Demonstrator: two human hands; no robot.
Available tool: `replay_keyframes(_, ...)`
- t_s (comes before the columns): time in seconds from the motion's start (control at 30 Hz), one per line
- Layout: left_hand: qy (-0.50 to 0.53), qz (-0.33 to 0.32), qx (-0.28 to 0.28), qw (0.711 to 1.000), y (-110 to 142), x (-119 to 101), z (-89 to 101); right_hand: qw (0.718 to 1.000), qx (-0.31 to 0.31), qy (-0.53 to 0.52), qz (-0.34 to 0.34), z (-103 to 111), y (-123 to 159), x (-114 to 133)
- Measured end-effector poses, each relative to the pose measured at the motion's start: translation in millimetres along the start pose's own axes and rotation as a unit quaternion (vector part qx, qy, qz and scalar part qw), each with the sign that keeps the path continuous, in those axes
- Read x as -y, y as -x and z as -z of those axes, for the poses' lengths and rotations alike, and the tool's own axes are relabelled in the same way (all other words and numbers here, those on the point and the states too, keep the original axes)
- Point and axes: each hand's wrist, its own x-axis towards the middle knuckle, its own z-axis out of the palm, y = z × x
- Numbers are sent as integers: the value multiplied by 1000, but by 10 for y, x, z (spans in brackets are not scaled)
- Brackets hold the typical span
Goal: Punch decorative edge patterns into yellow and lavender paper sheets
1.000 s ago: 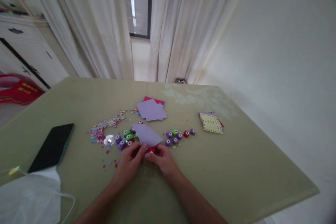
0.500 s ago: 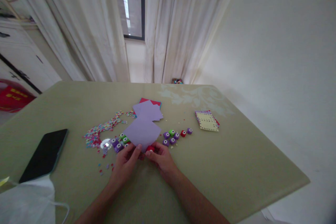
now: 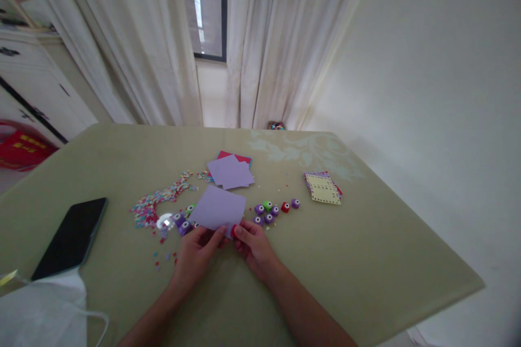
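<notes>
My left hand (image 3: 199,254) pinches the near edge of a square sheet of lilac paper (image 3: 220,207) between thumb and fingers. In my right hand (image 3: 255,248) is a small red craft punch (image 3: 234,231), closed at the sheet's near right corner. How far the paper sits inside the punch is hidden by my fingers. Several small purple, green and red punches (image 3: 269,218) stand just right of the sheet. More purple punches (image 3: 184,226) are partly covered by the sheet on the left.
Lilac and red paper squares (image 3: 233,171) lie beyond my hands. At the right is a stack of cards (image 3: 323,188) with punched edges. Paper confetti (image 3: 158,203) is scattered to the left, near a black phone (image 3: 70,237). A white bag-like item (image 3: 49,314) occupies the near left corner.
The lilac sheet has turned between my hands, so its edge now lies more level. The red punch has tilted upright at the corner. The view has shifted slightly.
</notes>
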Motion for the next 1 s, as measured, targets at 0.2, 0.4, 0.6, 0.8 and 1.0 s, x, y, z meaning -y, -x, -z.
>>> replay_keyframes(0.2,-22,-16,-9,1000,13,21,0,999,24,34,9,-4,15,-1)
replay_keyframes(0.4,-48,-13,-18,999,15,0,8,999,22,44,14,-29,41,22)
replay_keyframes(0.6,0,-7,-23,1000,34,-109,-37,998,19,56,5,-36,59,45)
replay_keyframes(0.8,12,18,-11,1000,27,-41,-44,998,48,39,10,-59,62,42)
replay_keyframes(1.0,-1,1,-1,1000,8,-17,-18,996,42,70,17,-27,51,26)
